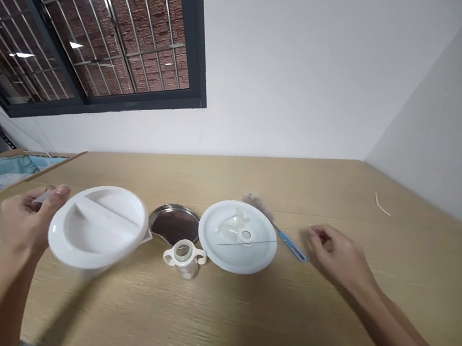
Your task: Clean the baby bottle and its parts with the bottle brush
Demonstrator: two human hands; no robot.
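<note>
At the left, my left hand (30,215) is closed at the rim of a white divided plate (103,212), which is tilted and looks raised off the table. A small pale, translucent part shows between its fingers; I cannot make out what it is. My right hand (340,256) is curled, with fingertips together and nothing visible in them, just right of the blue handle of a bottle brush (291,245). A white plate (214,254) holds clear and white small parts (233,225) and a thin straight rod (263,242). Beside it stands a two-handled baby bottle (186,264) without a top.
Behind the bottle lies a round metal tray (176,225) with a dark inside. A thin pale curved strip (382,205) lies at the back right of the wooden table (214,331). Blue cloth or bags (2,173) fill a bin at the left, below a barred window (105,33).
</note>
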